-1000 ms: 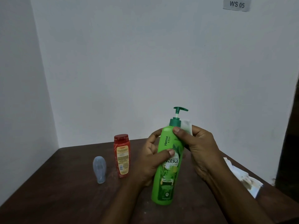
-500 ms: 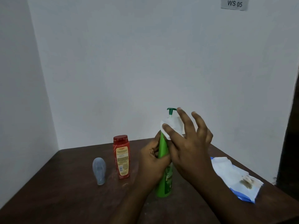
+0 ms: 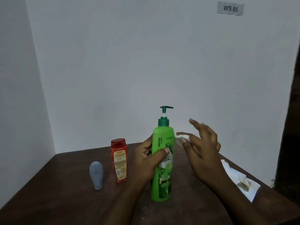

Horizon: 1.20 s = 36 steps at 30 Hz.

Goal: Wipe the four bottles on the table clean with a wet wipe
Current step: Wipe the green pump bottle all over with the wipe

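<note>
A tall green pump bottle (image 3: 162,176) stands upright on the dark wooden table (image 3: 56,200). My left hand (image 3: 146,159) grips its middle, thumb across the label. My right hand (image 3: 201,146) is just right of the bottle's shoulder, blurred, pinching a small white wet wipe (image 3: 180,138) between thumb and forefinger, other fingers spread. The wipe is close to the bottle; I cannot tell whether it touches. A red bottle (image 3: 119,160) stands to the left. A small grey-blue bottle (image 3: 96,174) stands further left, cap down.
A white and blue wipes pack (image 3: 241,181) lies at the table's right edge, partly behind my right forearm. White walls close the table at the back and left. A "WS 05" sign (image 3: 230,8) hangs high on the wall.
The green bottle went from lifted and tilted to standing on the table. My right hand with the wipe came off the pump neck and moved right and lower.
</note>
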Tool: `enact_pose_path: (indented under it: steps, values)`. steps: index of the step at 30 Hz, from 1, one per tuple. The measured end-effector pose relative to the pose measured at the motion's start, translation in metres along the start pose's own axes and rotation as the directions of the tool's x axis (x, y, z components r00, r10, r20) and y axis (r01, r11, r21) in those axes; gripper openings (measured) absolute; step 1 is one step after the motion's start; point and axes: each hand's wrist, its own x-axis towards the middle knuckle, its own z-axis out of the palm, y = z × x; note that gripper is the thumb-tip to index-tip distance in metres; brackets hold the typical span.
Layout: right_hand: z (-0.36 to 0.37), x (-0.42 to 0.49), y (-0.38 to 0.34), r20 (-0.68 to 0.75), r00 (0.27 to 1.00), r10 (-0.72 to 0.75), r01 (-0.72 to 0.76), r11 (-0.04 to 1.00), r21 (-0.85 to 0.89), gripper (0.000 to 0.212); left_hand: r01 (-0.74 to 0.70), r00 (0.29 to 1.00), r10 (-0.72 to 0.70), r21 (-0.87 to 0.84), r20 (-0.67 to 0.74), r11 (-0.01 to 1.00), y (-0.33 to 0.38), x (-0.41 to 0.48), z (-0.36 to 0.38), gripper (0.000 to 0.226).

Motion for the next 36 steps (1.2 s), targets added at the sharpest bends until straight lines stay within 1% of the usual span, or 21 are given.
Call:
enact_pose_path:
  steps: [1, 2, 3, 4, 6, 8, 9, 10, 12, 14, 16, 21, 24, 26, 27, 29, 30, 31, 32, 34, 36]
  values:
    - [0.001, 0.002, -0.002, 0.023, 0.987, 0.16, -0.161, 0.951, 0.265, 0.031, 0.038, 0.999, -0.036, -0.055, 0.035, 0.998, 0.0, -0.001, -0.001, 0.027]
    - [0.002, 0.006, -0.003, 0.045, 0.954, 0.297, -0.283, 0.842, 0.459, 0.032, 0.086, 0.994, -0.078, -0.098, 0.076, 0.992, -0.001, -0.002, -0.002, 0.029]
    - [-0.002, 0.012, -0.009, 0.114, 0.918, 0.381, -0.364, 0.691, 0.625, 0.031, 0.131, 0.987, -0.119, -0.109, 0.108, 0.985, -0.002, -0.002, -0.002, 0.031]
    - [-0.006, 0.018, -0.011, 0.189, 0.869, 0.458, -0.444, 0.55, 0.708, 0.029, 0.172, 0.976, -0.153, -0.113, 0.153, 0.979, -0.003, -0.002, -0.003, 0.036]
    - [-0.012, 0.029, -0.017, 0.343, 0.8, 0.492, -0.535, 0.325, 0.78, 0.029, 0.23, 0.945, -0.189, -0.131, 0.269, 0.964, -0.005, -0.002, -0.005, 0.046]
    - [-0.018, 0.035, -0.025, 0.479, 0.76, 0.439, -0.574, 0.107, 0.812, 0.033, 0.289, 0.898, -0.205, -0.17, 0.389, 0.942, -0.004, -0.002, -0.006, 0.052]
    - [-0.021, 0.037, -0.027, 0.528, 0.75, 0.399, -0.584, 0.022, 0.812, 0.035, 0.313, 0.876, -0.207, -0.189, 0.435, 0.931, -0.003, -0.003, -0.007, 0.055]
    - [-0.022, 0.038, -0.03, 0.565, 0.746, 0.354, -0.587, -0.052, 0.808, 0.036, 0.34, 0.856, -0.207, -0.214, 0.474, 0.916, -0.003, -0.003, -0.007, 0.06]
    - [-0.026, 0.04, -0.035, 0.592, 0.745, 0.308, -0.592, -0.103, 0.799, 0.038, 0.385, 0.83, -0.204, -0.27, 0.519, 0.882, -0.002, -0.004, -0.007, 0.068]
    - [-0.028, 0.038, -0.035, 0.609, 0.739, 0.289, -0.603, -0.118, 0.789, 0.042, 0.4, 0.823, -0.192, -0.305, 0.535, 0.864, -0.001, -0.004, -0.008, 0.07]
    - [-0.031, 0.038, -0.031, 0.617, 0.722, 0.314, -0.61, -0.131, 0.781, 0.044, 0.384, 0.836, -0.185, -0.31, 0.516, 0.87, 0.0, -0.003, -0.008, 0.066]
    - [-0.04, 0.037, -0.029, 0.575, 0.726, 0.377, -0.606, -0.045, 0.795, 0.042, 0.289, 0.904, -0.178, -0.248, 0.388, 0.925, -0.001, -0.002, -0.006, 0.046]
    - [-0.048, 0.038, -0.025, 0.547, 0.713, 0.439, -0.61, 0.004, 0.792, 0.038, 0.252, 0.929, -0.172, -0.22, 0.327, 0.942, -0.003, -0.001, -0.006, 0.041]
    - [-0.054, 0.041, -0.024, 0.466, 0.715, 0.521, -0.572, 0.055, 0.818, 0.031, 0.223, 0.937, -0.161, -0.176, 0.309, 0.959, -0.006, 0.0, -0.007, 0.039]
    - [-0.055, 0.044, -0.024, 0.394, 0.726, 0.563, -0.538, 0.109, 0.836, 0.025, 0.204, 0.94, -0.152, -0.143, 0.306, 0.969, -0.007, 0.001, -0.008, 0.04]
    - [-0.055, 0.049, -0.028, 0.242, 0.768, 0.593, -0.478, 0.278, 0.833, 0.019, 0.161, 0.951, -0.137, -0.069, 0.276, 0.985, -0.01, 0.002, -0.007, 0.043]
    - [-0.052, 0.049, -0.032, 0.197, 0.786, 0.586, -0.465, 0.352, 0.812, 0.02, 0.132, 0.962, -0.122, -0.024, 0.244, 0.991, -0.011, 0.001, -0.007, 0.041]
    - [-0.047, 0.047, -0.036, 0.183, 0.798, 0.575, -0.466, 0.395, 0.792, 0.022, 0.092, 0.972, -0.096, 0.029, 0.213, 0.995, -0.012, 0.001, -0.006, 0.038]
    - [-0.041, 0.043, -0.04, 0.194, 0.8, 0.568, -0.48, 0.411, 0.775, 0.024, 0.046, 0.981, -0.061, 0.082, 0.186, 0.996, -0.012, 0.001, -0.005, 0.033]
    - [-0.028, 0.031, -0.048, 0.247, 0.795, 0.554, -0.515, 0.401, 0.758, 0.025, -0.031, 0.988, 0.007, 0.157, 0.155, 0.987, -0.014, -0.001, -0.003, 0.023]
    - [-0.015, 0.021, -0.055, 0.264, 0.782, 0.565, -0.526, 0.371, 0.765, 0.025, -0.096, 0.988, 0.067, 0.208, 0.142, 0.973, -0.017, -0.003, 0.001, 0.031]
